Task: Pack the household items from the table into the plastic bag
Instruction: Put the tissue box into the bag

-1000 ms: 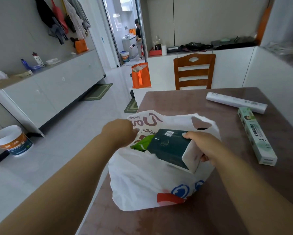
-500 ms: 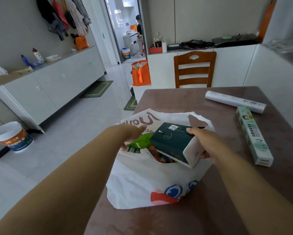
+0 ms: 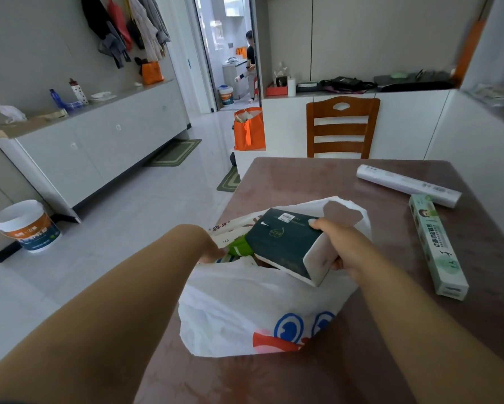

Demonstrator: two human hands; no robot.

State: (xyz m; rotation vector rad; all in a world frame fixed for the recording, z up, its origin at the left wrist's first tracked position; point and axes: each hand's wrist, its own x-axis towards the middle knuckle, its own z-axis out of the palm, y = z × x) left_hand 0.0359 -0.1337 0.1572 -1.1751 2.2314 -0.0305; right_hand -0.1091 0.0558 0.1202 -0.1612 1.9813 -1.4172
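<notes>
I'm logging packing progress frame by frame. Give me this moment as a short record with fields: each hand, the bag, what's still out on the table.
left hand: at the bag's mouth, holding the near-left edge open; fingers hidden
right hand: gripping the dark green tissue pack, tilted into the opening
plastic bag: white, printed, open, on the table; a green packet shows inside
still on table: white roll; long light green box, right of the bag
status: tissue pack partly in, not released
</notes>
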